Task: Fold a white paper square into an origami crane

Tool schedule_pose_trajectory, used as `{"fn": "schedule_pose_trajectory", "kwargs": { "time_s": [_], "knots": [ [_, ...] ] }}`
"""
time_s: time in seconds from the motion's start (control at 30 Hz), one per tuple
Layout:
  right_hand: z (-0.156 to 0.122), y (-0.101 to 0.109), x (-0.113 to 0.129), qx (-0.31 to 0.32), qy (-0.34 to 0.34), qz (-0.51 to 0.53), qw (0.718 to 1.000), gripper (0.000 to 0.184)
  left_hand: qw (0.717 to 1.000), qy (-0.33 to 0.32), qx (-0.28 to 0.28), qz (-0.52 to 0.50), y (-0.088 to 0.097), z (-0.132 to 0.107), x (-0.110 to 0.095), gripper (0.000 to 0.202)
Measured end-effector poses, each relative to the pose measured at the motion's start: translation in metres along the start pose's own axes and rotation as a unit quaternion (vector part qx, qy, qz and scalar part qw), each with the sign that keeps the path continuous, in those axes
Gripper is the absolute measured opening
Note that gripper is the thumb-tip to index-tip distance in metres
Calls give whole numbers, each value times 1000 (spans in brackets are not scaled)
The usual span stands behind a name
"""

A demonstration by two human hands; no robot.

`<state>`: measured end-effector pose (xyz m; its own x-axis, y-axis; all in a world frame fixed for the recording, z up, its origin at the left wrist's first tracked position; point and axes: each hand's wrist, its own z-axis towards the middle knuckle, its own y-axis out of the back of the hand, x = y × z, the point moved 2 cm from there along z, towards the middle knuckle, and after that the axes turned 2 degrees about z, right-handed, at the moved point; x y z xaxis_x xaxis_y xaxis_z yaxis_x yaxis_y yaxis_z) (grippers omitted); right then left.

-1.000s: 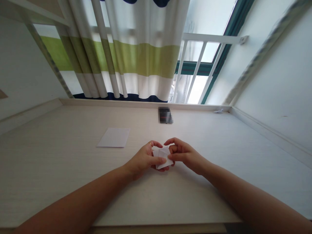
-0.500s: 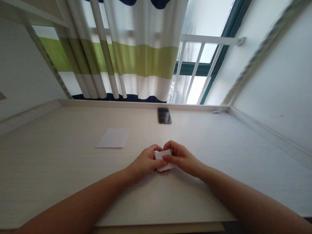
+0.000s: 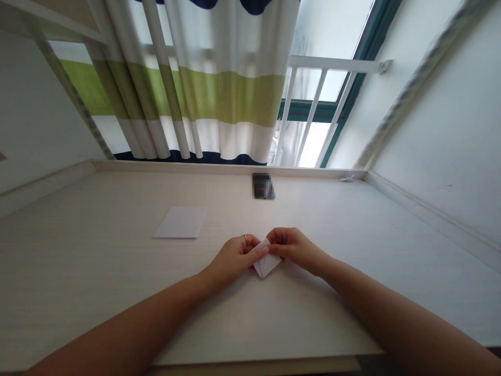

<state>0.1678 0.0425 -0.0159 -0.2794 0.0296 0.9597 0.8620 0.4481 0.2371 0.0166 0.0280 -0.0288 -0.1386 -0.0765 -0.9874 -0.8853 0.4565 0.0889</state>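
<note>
Between my two hands is a small piece of folded white paper, turned with one corner pointing down toward me; crease lines show on its face. My left hand, with a ring on one finger, grips its left side, thumb lying across the front. On the upper right, my right hand pinches the paper between thumb and curled fingers. The fingers behind the paper are partly hidden. Both hands are just above the pale wooden tabletop.
A flat white sheet of paper lies to the left. At the back edge rests a dark, pixelated object. A small white scrap sits near the back right corner. Beyond are a striped curtain and a white railing.
The folded paper has turned from lying roughly level to a corner-down position, showing more of its creased face. My hands have shifted their grip on it slightly.
</note>
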Motion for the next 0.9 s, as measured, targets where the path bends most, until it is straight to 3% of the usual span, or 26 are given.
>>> {"fn": "schedule_pose_trajectory", "kwargs": {
  "time_s": [0.13,0.27,0.47,0.73,0.9],
  "knots": [
    [0,0,2,-8,20,-123,992,13,981,-17,-52,188,12,0,-3,25],
    [1,-2,5,-5,84,-262,962,14,948,-38,-68,307,16,1,-5,25],
    [-1,-1,5,9,154,-372,916,21,945,-47,-50,319,17,4,-3,17],
    [-6,1,10,40,185,-395,899,16,904,-147,-22,401,13,0,-11,12],
    [-9,-1,12,34,166,-424,889,15,891,-164,-5,423,12,-1,-11,14]
  ]
}}
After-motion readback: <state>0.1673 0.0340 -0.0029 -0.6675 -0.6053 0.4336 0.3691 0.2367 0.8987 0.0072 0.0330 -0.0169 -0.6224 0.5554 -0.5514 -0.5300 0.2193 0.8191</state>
